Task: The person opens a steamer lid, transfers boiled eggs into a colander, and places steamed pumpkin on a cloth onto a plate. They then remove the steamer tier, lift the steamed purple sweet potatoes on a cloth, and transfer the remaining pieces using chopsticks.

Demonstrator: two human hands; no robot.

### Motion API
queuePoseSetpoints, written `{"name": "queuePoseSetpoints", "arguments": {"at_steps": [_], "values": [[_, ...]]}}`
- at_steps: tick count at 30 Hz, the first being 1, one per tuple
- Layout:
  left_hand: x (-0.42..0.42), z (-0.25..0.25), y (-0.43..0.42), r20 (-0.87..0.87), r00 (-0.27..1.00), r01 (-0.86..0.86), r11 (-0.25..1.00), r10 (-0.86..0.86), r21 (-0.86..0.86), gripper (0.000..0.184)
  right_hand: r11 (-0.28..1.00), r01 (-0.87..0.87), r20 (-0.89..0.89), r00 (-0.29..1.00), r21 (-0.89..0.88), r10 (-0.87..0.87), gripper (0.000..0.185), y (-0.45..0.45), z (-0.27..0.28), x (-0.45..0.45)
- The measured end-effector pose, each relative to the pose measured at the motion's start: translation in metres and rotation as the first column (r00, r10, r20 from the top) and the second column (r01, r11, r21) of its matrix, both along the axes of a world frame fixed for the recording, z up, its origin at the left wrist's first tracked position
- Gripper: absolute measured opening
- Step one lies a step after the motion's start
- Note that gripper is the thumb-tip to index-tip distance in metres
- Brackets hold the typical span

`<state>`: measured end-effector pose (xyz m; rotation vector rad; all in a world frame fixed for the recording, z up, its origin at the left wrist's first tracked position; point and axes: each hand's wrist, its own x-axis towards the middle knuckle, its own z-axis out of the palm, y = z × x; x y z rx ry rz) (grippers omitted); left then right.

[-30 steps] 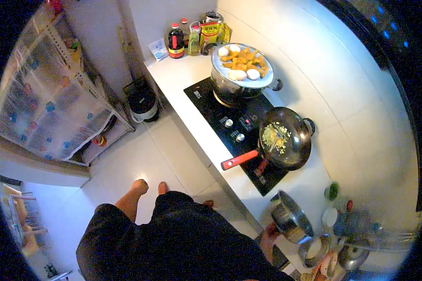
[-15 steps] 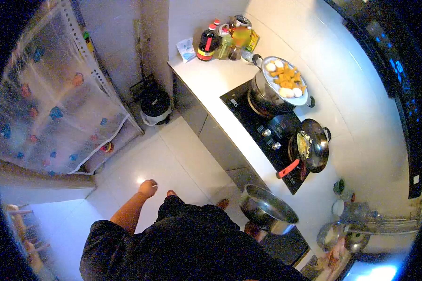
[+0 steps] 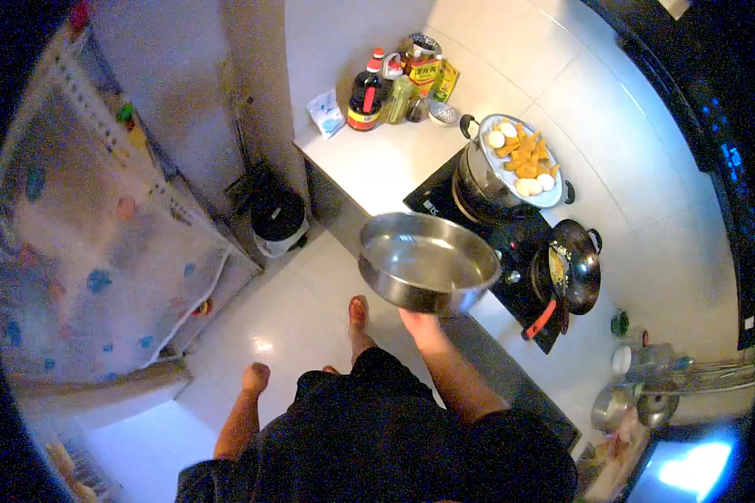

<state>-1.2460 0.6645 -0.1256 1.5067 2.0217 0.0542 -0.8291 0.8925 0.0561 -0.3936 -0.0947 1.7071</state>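
A shiny, wide stainless steel pot (image 3: 428, 289) is held up over the floor and the counter's front edge. My right hand (image 3: 418, 322) is closed on its near lower side; part of the fingers is hidden by the pot. The bottom of the pot shows through its opening, with light reflections in it. Low beside my body hangs my left hand (image 3: 256, 378), fingers curled, with nothing visible in it.
On the black cooktop (image 3: 432, 191) stand a large steamer pot (image 3: 474, 189) topped by a plate of eggs and orange chunks, and a wok (image 3: 580, 281) with a red-handled spatula (image 3: 539, 320). Sauce bottles (image 3: 367, 96) line the corner. A black-lidded bin (image 3: 278, 214) stands on the floor.
My right hand has carried the stainless steel pot forward and to the left, up from beside my body. My left hand has swung back slightly. A foot has stepped forward, and the view has shifted.
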Motion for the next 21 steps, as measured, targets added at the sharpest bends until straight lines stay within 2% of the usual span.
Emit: {"name": "queuePoseSetpoints", "arguments": {"at_steps": [1,2,5,6,7,8,9,10,12,13,16,17,19,20,21], "values": [[-0.005,-0.005,-0.004,0.015,0.999,0.041,0.999,-0.041,0.021,0.024,1.0,0.019,-0.038,0.999,-0.014,-0.02,0.043,0.032,-0.018,-0.007],[-0.009,-0.008,0.001,0.029,0.996,0.079,0.996,-0.08,0.042,0.023,0.997,-0.002,-0.083,0.997,-0.075,-0.004,0.036,0.065,-0.004,-0.021],[-0.015,0.043,0.025,-0.096,0.983,0.146,0.979,-0.16,-0.141,0.021,0.976,-0.034,-0.148,0.989,-0.213,0.002,0.022,0.156,-0.022,-0.046],[-0.017,0.053,0.032,-0.165,0.966,0.167,0.968,-0.199,-0.189,0.02,0.958,-0.067,-0.187,0.982,-0.279,0.014,0.019,0.182,-0.013,-0.052],[-0.024,0.042,0.029,-0.22,0.962,0.104,0.962,-0.162,-0.253,0.019,0.93,-0.101,-0.222,0.975,-0.355,0.021,0.016,0.2,-0.009,-0.055],[-0.034,0.027,0.022,-0.274,0.953,0.039,0.948,-0.13,-0.316,0.018,0.98,-0.193,-0.358,0.919,-0.041,0.166,0.018,0.224,-0.068,-0.05],[-0.041,0.019,0.029,-0.335,0.937,-0.031,0.931,-0.099,-0.363,0.018,0.968,-0.206,-0.341,0.928,-0.14,0.148,0.017,0.242,-0.073,-0.052],[-0.043,0.026,0.043,-0.314,0.949,-0.071,0.963,-0.015,-0.26,0.018,0.948,-0.213,-0.324,0.937,-0.235,0.13,0.016,0.261,-0.075,-0.055],[-0.037,0.051,0.054,-0.239,0.961,-0.155,0.986,0.136,-0.062,0.02,0.943,-0.208,-0.339,0.934,-0.261,0.112,0.024,0.284,-0.072,-0.059],[-0.021,0.09,0.088,-0.289,0.955,-0.143,0.959,0.068,-0.244,0.025,0.938,-0.204,-0.341,0.935,-0.281,0.101,0.029,0.288,-0.069,-0.058],[-0.022,0.068,0.111,-0.168,0.959,-0.245,0.966,0.228,-0.082,0.024,0.927,-0.199,-0.252,0.96,-0.318,0.12,0.026,0.307,-0.067,-0.056],[-0.027,0.054,0.118,-0.135,0.972,-0.2,0.98,0.195,-0.021,0.023,0.951,-0.241,-0.366,0.917,-0.194,0.158,0.019,0.314,-0.095,-0.054],[-0.038,0.034,0.132,-0.07,0.991,-0.103,0.99,0.11,0.093,0.021,0.935,-0.091,-0.233,0.972,-0.343,0.01,0.016,0.325,-0.065,-0.064],[-0.045,0.029,0.145,-0.135,0.99,0.046,0.997,-0.037,0.059,0.02,0.913,-0.007,-0.157,0.986,-0.409,-0.063,0.014,0.329,-0.053,-0.067],[-0.051,0.026,0.164,-0.195,0.963,0.195,0.981,-0.187,0.019,0.019,0.958,-0.098,-0.301,0.954,-0.268,0.013,0.016,0.333,-0.076,-0.063]]}}
